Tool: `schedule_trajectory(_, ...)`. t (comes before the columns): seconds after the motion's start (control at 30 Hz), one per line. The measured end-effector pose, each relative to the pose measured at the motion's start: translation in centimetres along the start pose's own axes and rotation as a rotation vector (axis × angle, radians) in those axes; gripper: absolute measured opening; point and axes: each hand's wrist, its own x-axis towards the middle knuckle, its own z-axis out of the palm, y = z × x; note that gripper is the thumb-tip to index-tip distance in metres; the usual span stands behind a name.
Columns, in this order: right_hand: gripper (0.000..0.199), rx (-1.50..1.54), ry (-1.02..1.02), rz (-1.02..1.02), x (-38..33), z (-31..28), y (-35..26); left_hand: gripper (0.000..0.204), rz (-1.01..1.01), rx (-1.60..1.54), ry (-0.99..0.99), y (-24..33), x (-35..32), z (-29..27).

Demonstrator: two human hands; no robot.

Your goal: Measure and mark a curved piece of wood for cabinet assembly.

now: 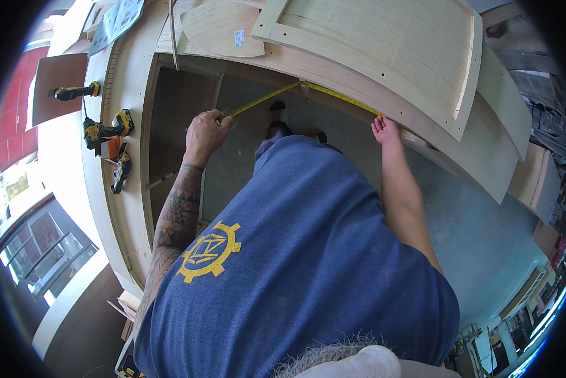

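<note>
A yellow tape measure blade (339, 96) runs between my two hands in front of the pale wooden rail (333, 70) of a cabinet frame. It bends about midway, where it meets the rail. My left hand (206, 135) is closed on one end of the tape measure; whether the case is in my palm is hidden. At the blade's other end, beside the rail's edge, my right hand (385, 130) has its fingers curled against the tape. Both arms are stretched out over the frame's opening.
A framed wooden panel (377, 44) lies over the far right of the cabinet. Curved plywood sheets (506, 101) stick out beside it. On the left ledge are a cordless drill (100, 131) and other power tools. A thin wooden strip (173, 34) stands at the opening's far left corner.
</note>
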Motion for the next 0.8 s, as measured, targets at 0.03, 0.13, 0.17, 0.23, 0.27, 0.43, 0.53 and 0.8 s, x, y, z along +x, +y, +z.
schedule_trajectory(0.03,0.013,-0.003,-0.006,-0.004,-0.06,-0.01,0.02,0.036,0.005,-0.003,0.002,0.01,-0.05,0.01)
schedule_trajectory(0.13,0.013,-0.009,-0.008,-0.003,-0.04,0.02,-0.01,0.036,0.009,-0.006,0.008,-0.02,-0.12,0.03)
schedule_trajectory(0.17,0.013,-0.008,-0.008,-0.003,-0.07,0.04,-0.01,0.036,0.011,-0.005,0.011,-0.03,-0.09,0.05)
schedule_trajectory(0.23,0.013,-0.003,0.011,0.005,-0.11,0.07,-0.03,0.036,0.012,-0.007,0.010,-0.02,-0.06,0.07)
schedule_trajectory(0.27,0.013,-0.003,0.011,0.005,-0.16,0.06,-0.03,0.036,0.012,-0.010,0.009,-0.02,-0.09,0.08)
schedule_trajectory(0.43,0.012,-0.002,0.006,0.006,-0.47,0.17,-0.09,0.035,0.003,0.003,0.005,-0.04,-0.13,0.06)
schedule_trajectory(0.53,0.012,0.009,0.010,0.007,-0.48,0.21,-0.10,0.035,0.002,0.004,0.008,-0.10,-0.19,0.16)
schedule_trajectory(0.8,0.014,0.011,0.028,0.001,-0.62,0.00,-0.25,0.033,-0.009,-0.009,0.003,0.05,-0.38,0.18)
